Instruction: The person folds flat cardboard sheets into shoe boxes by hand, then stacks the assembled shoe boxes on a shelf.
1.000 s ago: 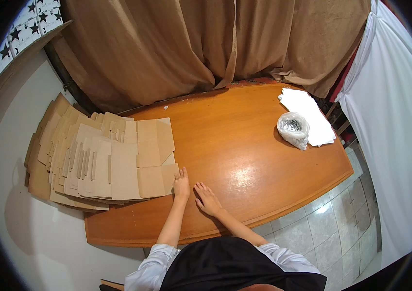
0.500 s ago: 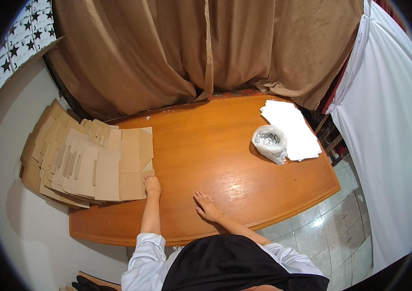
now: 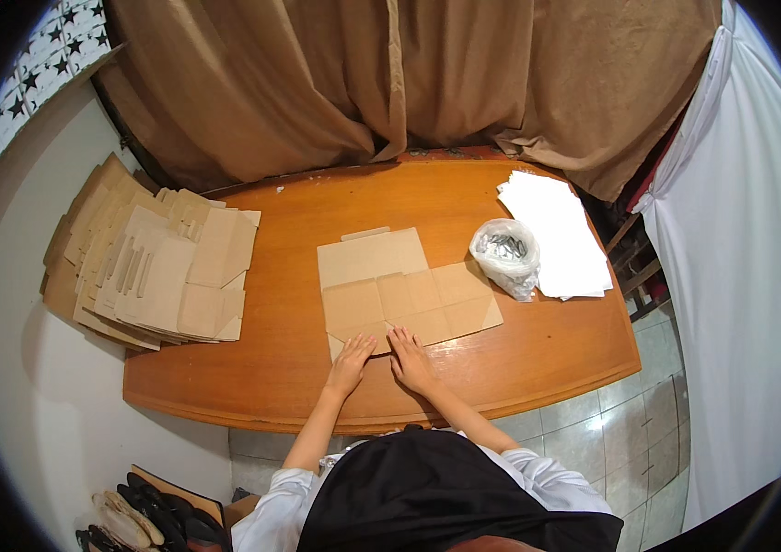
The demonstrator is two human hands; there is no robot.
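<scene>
A flat, unfolded cardboard box blank lies in the middle of the wooden table, its flaps spread out. My left hand rests flat on its near edge with the fingers spread. My right hand lies beside it, palm down on the same near flap. Neither hand grips anything.
A stack of several more flat cardboard blanks sits at the table's left end. A clear plastic bag of small dark parts and a pile of white sheets lie at the right. Brown curtains hang behind; shoes lie on the floor at lower left.
One cardboard blank has come off the left stack and now lies in the table's middle. My left hand moved from the stack to its near edge, and my right hand joined it.
</scene>
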